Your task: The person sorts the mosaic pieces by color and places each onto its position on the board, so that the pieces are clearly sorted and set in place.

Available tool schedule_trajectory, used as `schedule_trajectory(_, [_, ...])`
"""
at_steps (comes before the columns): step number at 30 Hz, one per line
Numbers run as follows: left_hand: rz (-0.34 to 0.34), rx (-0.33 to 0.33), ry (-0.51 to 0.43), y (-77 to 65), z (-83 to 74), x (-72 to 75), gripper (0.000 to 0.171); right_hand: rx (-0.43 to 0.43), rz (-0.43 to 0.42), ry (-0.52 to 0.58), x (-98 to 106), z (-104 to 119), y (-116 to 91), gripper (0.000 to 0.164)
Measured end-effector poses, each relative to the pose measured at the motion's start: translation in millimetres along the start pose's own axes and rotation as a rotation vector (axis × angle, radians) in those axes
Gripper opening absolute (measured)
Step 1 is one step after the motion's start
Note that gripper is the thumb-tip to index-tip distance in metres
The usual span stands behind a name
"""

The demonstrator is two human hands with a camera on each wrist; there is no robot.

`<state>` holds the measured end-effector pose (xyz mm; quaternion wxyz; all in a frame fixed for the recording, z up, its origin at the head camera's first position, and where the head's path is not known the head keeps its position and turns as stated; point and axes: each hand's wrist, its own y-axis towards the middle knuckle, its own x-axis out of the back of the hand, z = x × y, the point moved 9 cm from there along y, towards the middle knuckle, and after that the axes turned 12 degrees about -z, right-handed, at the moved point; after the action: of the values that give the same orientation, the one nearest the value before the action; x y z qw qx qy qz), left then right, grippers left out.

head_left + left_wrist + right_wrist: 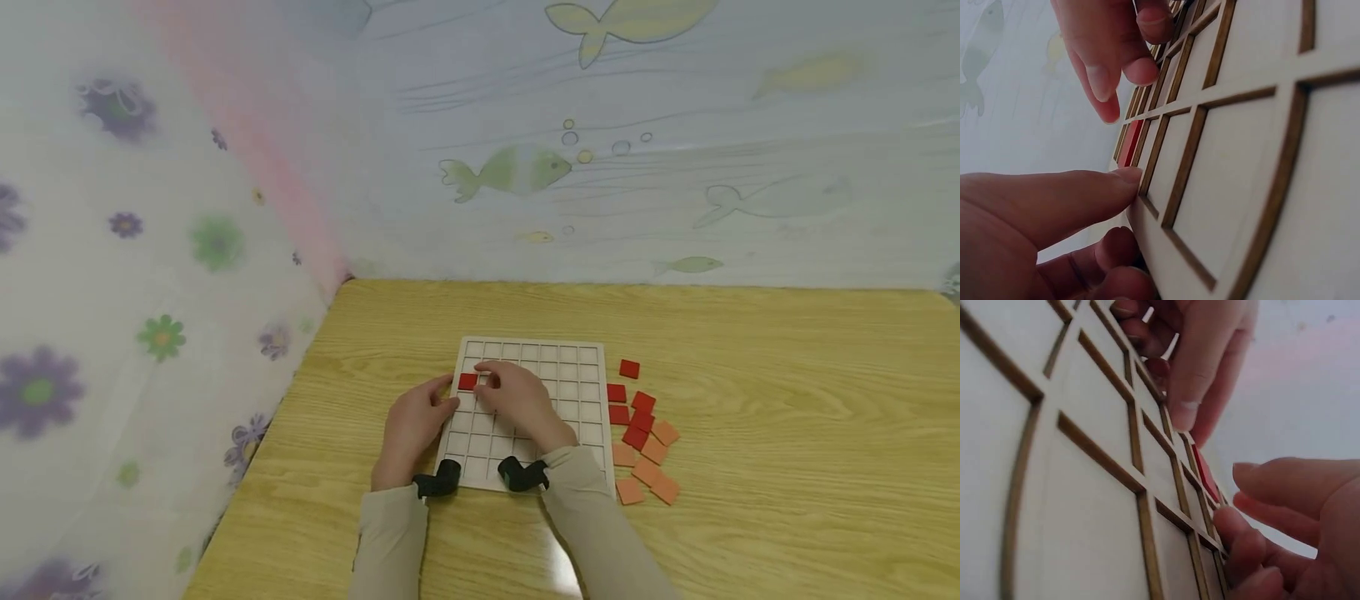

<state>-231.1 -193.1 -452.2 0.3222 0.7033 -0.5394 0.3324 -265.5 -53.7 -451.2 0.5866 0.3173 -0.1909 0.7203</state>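
A pale wooden grid board (592, 412) lies on the table, and one red square tile (467, 382) sits in a cell at its left edge. My left hand (415, 421) holds that edge: in the left wrist view its thumb rests on the rim and other fingers curl beside it. Just right of the tile, my right hand (521, 400) hovers low over the board. Its thumb and fingers (1254, 475) are apart, with nothing visible between them. From the right wrist view, the red tile (1205, 474) stands out slightly above the grid lines.
Several loose red tiles (642, 421) and orange tiles (647, 472) lie at the board's right side, some overlapping. The wood-grain table (787, 433) meets a fish-painted wall (637, 217) behind and a flowered wall (187, 300) at left. Black wrist cameras (442, 479) sit over the board's near edge.
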Motion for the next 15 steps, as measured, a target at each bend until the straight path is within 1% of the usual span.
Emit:
schedule_trajectory(8, [0.02, 0.002, -0.008, 0.1, -1.0, -1.8, 0.04, 0.057, 0.122, 0.123, 8, 6, -11, 0.042])
schedule_trajectory(11, [0.026, 0.008, -0.003, 0.3, -0.4, -1.9, 0.04, 0.078, 0.137, 0.133, 12, 8, -15, 0.042])
schedule_trajectory(15, [0.028, 0.023, -0.008, 0.0, 0.7, -1.7, 0.04, 0.092, 0.133, 0.125, 18, 8, -20, 0.041])
